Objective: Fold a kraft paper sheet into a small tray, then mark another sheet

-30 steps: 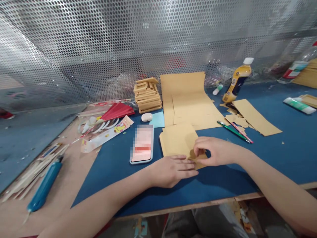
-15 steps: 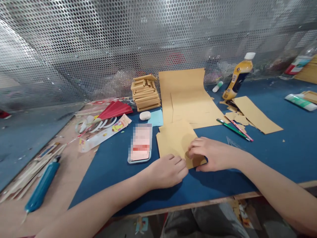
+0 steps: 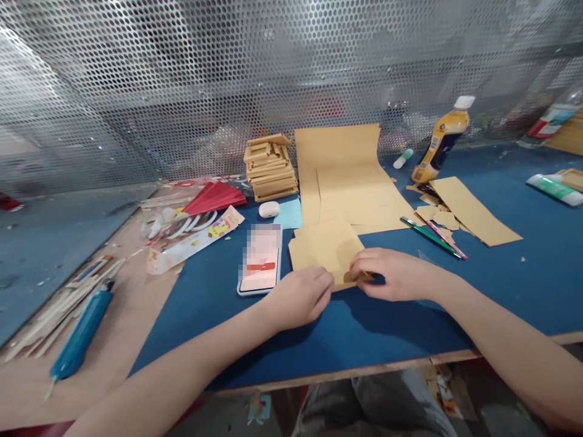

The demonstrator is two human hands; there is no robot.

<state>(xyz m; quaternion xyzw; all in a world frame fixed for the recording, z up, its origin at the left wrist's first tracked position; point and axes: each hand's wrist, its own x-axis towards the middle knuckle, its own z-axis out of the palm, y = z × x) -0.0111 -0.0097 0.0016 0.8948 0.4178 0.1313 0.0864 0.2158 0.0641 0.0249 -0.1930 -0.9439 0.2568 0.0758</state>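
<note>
A tan piece of kraft paper point(image 3: 325, 246) with notched corners lies on the blue tabletop, its near edge bent upward. My left hand point(image 3: 304, 297) is closed at the left part of that near edge, fingers curled onto it. At the right part of the same edge, my right hand point(image 3: 387, 273) pinches the paper between thumb and fingers. Just left of the paper rests a phone point(image 3: 262, 258) with its screen lit and partly blurred. Behind it, a larger tan sheet point(image 3: 339, 152) leans curved against the perforated metal panel.
A stack of folded tan pieces point(image 3: 271, 173) and a white earbud case point(image 3: 269, 209) stand behind the phone. To the right are pens point(image 3: 432, 237), a tan strip point(image 3: 476, 212) and a yellow drink bottle point(image 3: 441, 139). A teal hot glue gun point(image 3: 82, 331) lies far left.
The near edge of the kraft paper, flat before, is now folded up and away from me. Both hands have moved slightly forward with it.
</note>
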